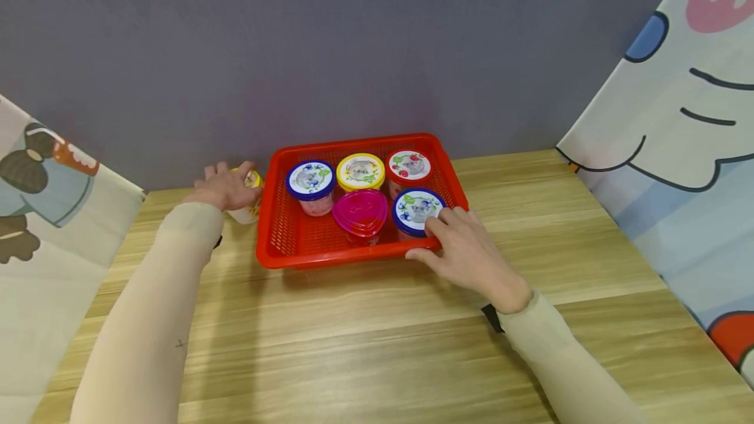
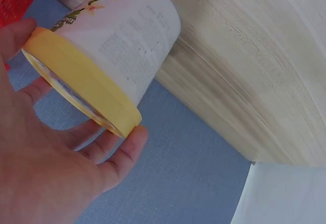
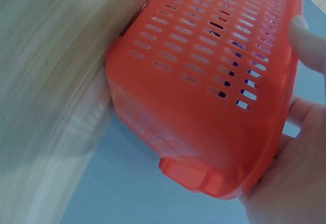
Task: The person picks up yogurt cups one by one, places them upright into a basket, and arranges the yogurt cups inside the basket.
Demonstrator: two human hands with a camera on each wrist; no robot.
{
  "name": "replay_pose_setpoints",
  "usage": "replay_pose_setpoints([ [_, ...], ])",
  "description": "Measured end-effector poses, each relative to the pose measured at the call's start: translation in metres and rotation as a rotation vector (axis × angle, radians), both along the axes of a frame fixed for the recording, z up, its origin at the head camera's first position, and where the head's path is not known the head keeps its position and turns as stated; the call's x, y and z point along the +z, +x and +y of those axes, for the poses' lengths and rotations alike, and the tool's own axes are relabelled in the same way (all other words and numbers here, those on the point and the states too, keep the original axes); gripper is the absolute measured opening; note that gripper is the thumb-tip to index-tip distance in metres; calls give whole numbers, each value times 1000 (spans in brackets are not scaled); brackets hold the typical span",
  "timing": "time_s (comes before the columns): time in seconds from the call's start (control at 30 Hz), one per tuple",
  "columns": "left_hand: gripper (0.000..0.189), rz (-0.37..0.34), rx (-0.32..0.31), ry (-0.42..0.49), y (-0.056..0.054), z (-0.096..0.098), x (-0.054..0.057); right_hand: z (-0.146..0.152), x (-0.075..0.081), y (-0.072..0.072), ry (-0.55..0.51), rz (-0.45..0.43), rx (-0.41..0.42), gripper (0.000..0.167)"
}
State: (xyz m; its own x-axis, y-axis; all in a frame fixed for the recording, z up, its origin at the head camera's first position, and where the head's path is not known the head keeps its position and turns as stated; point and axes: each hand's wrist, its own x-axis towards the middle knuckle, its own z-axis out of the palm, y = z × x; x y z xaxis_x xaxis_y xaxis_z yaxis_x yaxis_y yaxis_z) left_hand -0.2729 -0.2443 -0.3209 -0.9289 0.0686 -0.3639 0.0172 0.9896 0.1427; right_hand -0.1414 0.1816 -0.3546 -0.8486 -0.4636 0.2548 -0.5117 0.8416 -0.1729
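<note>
At the left, my left hand (image 1: pixel 222 188) reaches over a pale paper tub (image 2: pixel 127 38) with a yellow lid. Its fingers curl around the lid's rim (image 2: pixel 81 79) in the left wrist view, and the tub's base touches or nearly touches the table. My right hand (image 1: pixel 468 257) grips the front right corner of a red plastic basket (image 1: pixel 330 258), thumb outside the rim and fingers over it. Close to those fingers, inside the basket, sits a blue-lidded tub (image 1: pixel 415 209). The right wrist view shows the basket's slotted side (image 3: pixel 173 86).
Also in the basket are another blue-lidded tub (image 1: pixel 310 178), a yellow-lidded tub (image 1: pixel 360 171), a red-lidded tub (image 1: pixel 409 165) and a container with a pink heart-shaped lid (image 1: pixel 360 212). A grey partition (image 1: pixel 353 51) rises behind the wooden table (image 1: pixel 353 345). Printed panels flank both sides.
</note>
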Motion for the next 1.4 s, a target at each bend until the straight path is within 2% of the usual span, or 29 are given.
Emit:
replay_pose_setpoints([
  [0.43,86,8,4,-21,4,-3,-2,1,0,0,-10,19,10,50],
  [0.8,79,36,-60,-110,6,-6,-5,1,0,0,-7,5,2,50],
  [1.27,76,100,-51,-87,11,-12,-5,1,1,0,-11,7,4,50],
  [1.4,75,112,-57,-86,13,-13,-2,0,2,0,-9,5,2,50],
])
